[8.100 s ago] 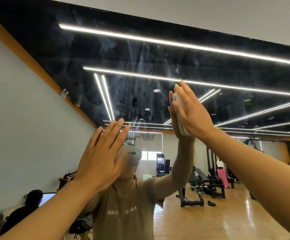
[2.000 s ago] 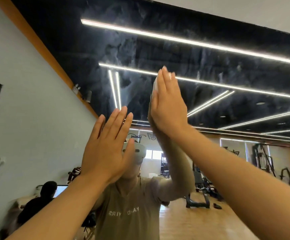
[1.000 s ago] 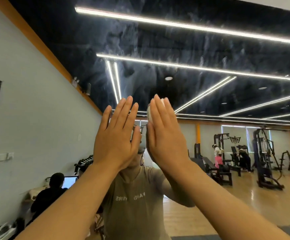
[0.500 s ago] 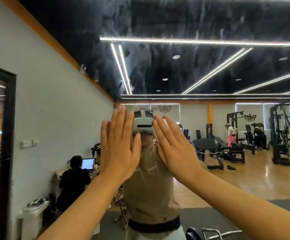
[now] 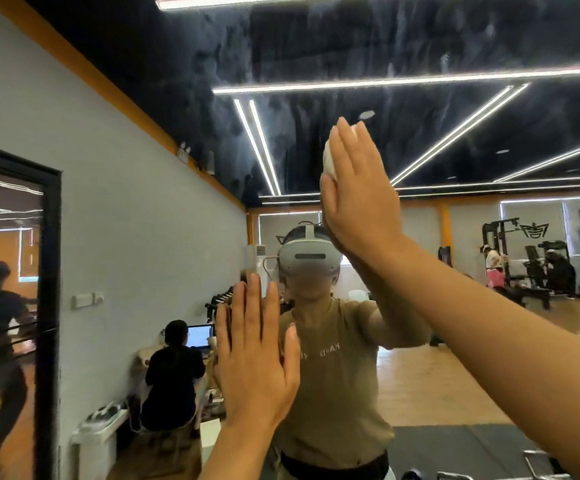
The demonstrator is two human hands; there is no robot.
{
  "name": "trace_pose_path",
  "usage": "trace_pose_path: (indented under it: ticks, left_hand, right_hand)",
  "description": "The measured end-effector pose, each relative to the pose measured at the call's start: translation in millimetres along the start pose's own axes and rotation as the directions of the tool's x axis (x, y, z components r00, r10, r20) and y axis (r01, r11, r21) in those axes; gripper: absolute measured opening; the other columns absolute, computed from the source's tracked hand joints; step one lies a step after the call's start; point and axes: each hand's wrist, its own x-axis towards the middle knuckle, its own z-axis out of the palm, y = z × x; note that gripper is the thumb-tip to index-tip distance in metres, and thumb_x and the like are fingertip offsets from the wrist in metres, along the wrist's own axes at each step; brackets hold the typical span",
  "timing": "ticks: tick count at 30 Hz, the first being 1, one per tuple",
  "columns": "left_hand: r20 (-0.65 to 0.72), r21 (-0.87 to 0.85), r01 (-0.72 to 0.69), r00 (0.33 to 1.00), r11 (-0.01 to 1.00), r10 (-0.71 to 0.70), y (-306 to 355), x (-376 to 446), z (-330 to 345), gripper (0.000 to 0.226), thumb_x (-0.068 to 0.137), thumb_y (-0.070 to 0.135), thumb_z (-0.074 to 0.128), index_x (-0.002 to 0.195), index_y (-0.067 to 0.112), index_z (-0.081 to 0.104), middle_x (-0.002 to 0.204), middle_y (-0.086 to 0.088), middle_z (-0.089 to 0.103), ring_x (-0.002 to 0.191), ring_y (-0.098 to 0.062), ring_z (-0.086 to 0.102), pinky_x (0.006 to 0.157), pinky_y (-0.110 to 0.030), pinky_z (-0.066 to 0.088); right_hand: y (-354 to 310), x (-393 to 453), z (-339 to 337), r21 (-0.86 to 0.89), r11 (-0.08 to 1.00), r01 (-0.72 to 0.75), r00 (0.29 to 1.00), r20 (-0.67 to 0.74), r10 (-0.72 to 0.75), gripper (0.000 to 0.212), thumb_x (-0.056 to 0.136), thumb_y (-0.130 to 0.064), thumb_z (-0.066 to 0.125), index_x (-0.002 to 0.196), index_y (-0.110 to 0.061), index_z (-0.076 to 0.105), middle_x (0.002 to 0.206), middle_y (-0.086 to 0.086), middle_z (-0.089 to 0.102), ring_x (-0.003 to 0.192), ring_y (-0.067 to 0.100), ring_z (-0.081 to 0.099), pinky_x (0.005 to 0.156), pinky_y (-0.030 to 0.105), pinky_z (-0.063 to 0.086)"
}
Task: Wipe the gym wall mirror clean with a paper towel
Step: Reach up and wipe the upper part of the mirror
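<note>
- Mirror (image 5: 420, 46), one: a wall mirror that filled the view, its upper part streaked with pale smears over the reflected dark ceiling.
- Paper towel (image 5: 330, 157), one: a white folded wad, long axis roughly upright, lying flat between the right palm and the glass, high on the mirror; only its left edge and top showed past the fingers.
- Right hand (image 5: 357, 195), one: raised, fingers straight, together and pointing up, palm pressing the paper towel to the glass.
- Left hand (image 5: 257, 362), one: lower and to the left, fingers straight and pointing up, flat against the mirror and holding nothing.
- Reflected wearer (image 5: 330, 375), one: tan T-shirt, white headset (image 5: 307, 259).
- Reflected seated person (image 5: 174, 375), one: in black, facing one lit laptop (image 5: 199, 336) on a worktop.
- Reflected light strips (image 5: 402, 81), several, long and thin across the ceiling.
- Reflected weight machines (image 5: 538, 261), at least two, far right.
</note>
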Motion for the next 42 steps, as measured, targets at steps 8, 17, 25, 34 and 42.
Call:
trace_pose_path:
  ticks: [8,17,25,34,42]
  left_hand:
    - [0.023,-0.018,-0.021,0.999,1.000,0.022,-3,-3,-3,0.062,0.106,0.043,0.020,0.160,0.013,0.016,0.168,-0.010,0.007,0.155,-0.026,0.005,0.125,-0.044,0.000]
    - [0.068,0.026,-0.062,0.996,0.998,0.060,-9,-6,-9,0.065,0.106,0.045,0.020,0.161,0.016,0.005,0.169,-0.006,-0.005,0.155,-0.023,-0.002,0.125,-0.043,0.000]
    - [0.064,0.075,-0.071,0.996,0.995,0.067,-12,-5,-7,0.066,0.105,0.044,0.024,0.161,0.013,0.010,0.169,-0.008,-0.001,0.155,-0.025,0.001,0.125,-0.041,-0.001]
    - [0.082,0.069,-0.051,0.996,0.996,0.045,-11,-6,-7,0.067,0.104,0.045,0.022,0.161,0.018,-0.002,0.169,-0.007,-0.004,0.155,-0.025,0.001,0.124,-0.048,0.006]
    - [0.083,-0.128,0.143,0.988,0.981,-0.133,30,-9,-13,0.063,0.104,0.042,0.025,0.161,0.019,0.009,0.169,0.001,-0.004,0.155,-0.014,-0.006,0.124,-0.038,-0.008]
  right_hand:
    - [1,-166,2,-0.022,0.984,0.176,0.978,0.119,-0.172,0.053,0.105,-0.027,0.036,0.154,-0.005,0.032,0.162,0.012,0.027,0.152,0.028,0.019,0.124,0.040,0.018]
    - [29,-201,-22,-0.149,0.924,0.353,0.914,0.266,-0.306,0.056,0.101,-0.018,0.043,0.153,-0.002,0.030,0.160,0.019,0.028,0.149,0.034,0.025,0.121,0.043,0.021]
    - [50,-36,-29,-0.173,0.984,0.034,0.991,0.133,-0.011,0.055,0.107,-0.018,0.040,0.157,-0.004,0.021,0.165,0.014,0.017,0.153,0.029,0.011,0.126,0.043,0.010]
    - [57,-1,-30,-0.010,0.999,-0.035,0.999,0.036,0.035,0.058,0.105,-0.019,0.039,0.157,-0.002,0.019,0.165,0.015,0.017,0.154,0.030,0.010,0.126,0.041,0.013]
    - [59,-160,-26,0.029,0.991,0.128,0.981,0.142,-0.131,0.062,0.102,-0.026,0.043,0.156,-0.004,0.024,0.165,0.012,0.017,0.154,0.027,0.011,0.126,0.037,0.006]
